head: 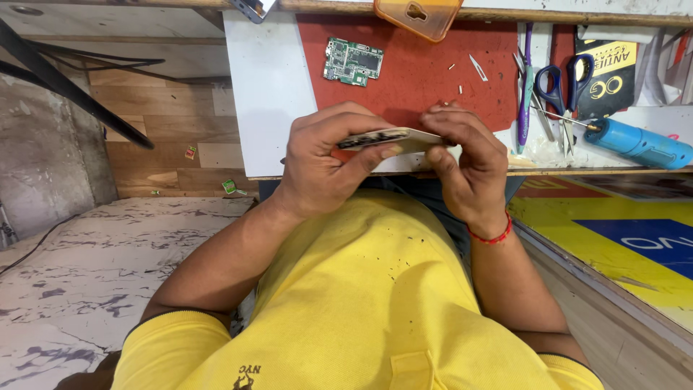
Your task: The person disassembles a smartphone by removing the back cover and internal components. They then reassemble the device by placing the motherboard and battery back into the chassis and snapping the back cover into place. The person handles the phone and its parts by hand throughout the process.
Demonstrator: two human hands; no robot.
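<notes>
Both hands hold a thin, pale phone body (390,139) edge-on just above the near edge of the worktop (267,108), close to the person's chest. The left hand (325,162) wraps around its left end, grip pressed onto it with the thumb along the near side and the fingers curled over the top. The right hand (465,162) pinches the right end between thumb and fingertips; a red thread band (492,235) sits on that wrist. Beyond the hands lies a red mat (419,72), and on its far left part rests a green circuit board (352,62). An orange phone case (417,16) lies at the far edge. To the right of the mat are a purple toothbrush (525,87), blue-handled scissors (567,79) and a blue pen-shaped tool (635,143). The person wears a yellow shirt (361,303).
</notes>
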